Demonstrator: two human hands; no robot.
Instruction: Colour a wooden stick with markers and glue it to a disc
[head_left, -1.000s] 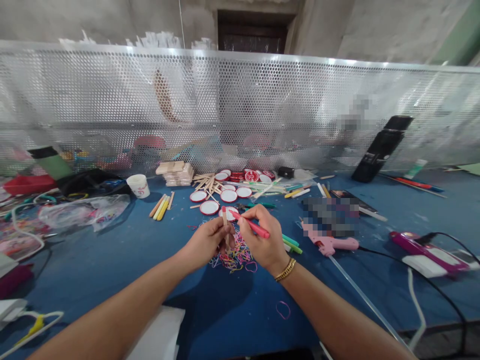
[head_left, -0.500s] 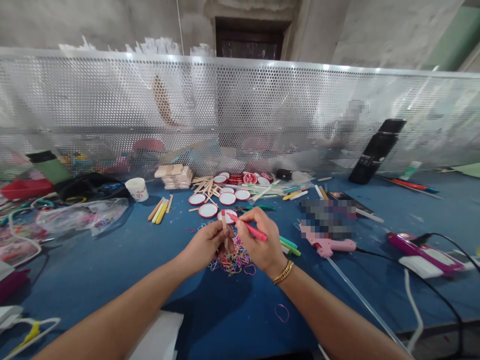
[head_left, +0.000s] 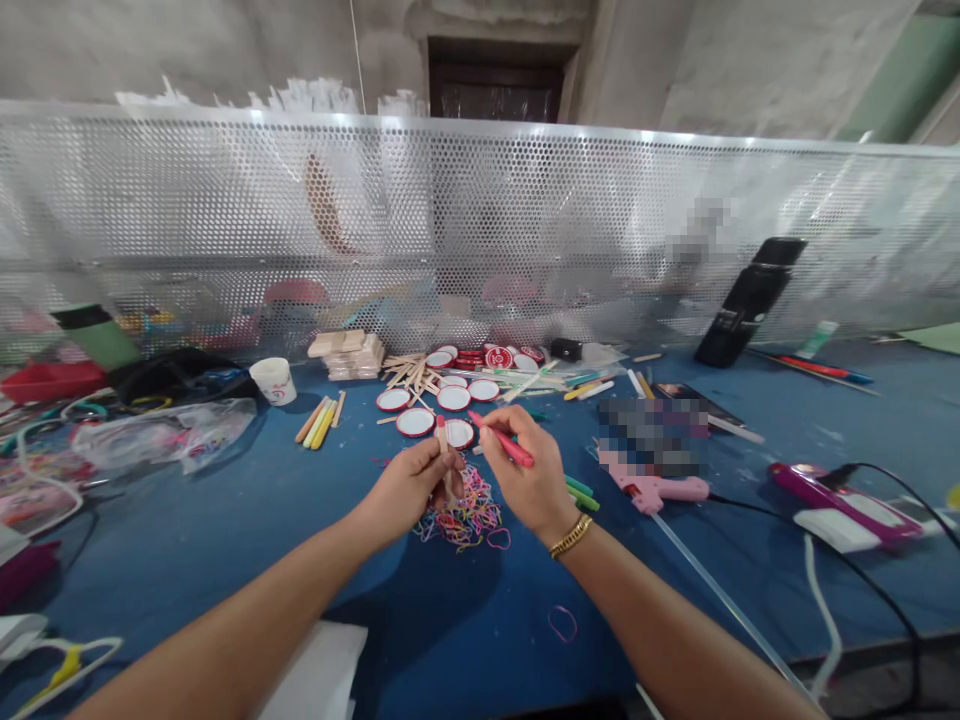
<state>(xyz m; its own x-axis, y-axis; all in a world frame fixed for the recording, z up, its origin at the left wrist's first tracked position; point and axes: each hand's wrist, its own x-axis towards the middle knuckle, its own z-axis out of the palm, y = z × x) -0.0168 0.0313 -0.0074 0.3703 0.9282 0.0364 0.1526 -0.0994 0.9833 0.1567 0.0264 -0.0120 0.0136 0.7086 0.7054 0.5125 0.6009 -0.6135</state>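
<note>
While the left hand (head_left: 409, 488) pinches a wooden stick (head_left: 443, 438) well inside the table's (head_left: 225, 520) near edge, the right hand (head_left: 529, 475), pinching a red marker (head_left: 518, 453), should stroke lightly.

Stick (head_left: 442, 436) left of marker (head_left: 517, 453); rubber bands (head_left: 472, 515) before lids (head_left: 454, 398); glue gun (head_left: 660, 490) right.

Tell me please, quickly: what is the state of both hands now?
Left hand: closed, holding a wooden stick with a red tip.
Right hand: closed, holding a red marker.
</note>
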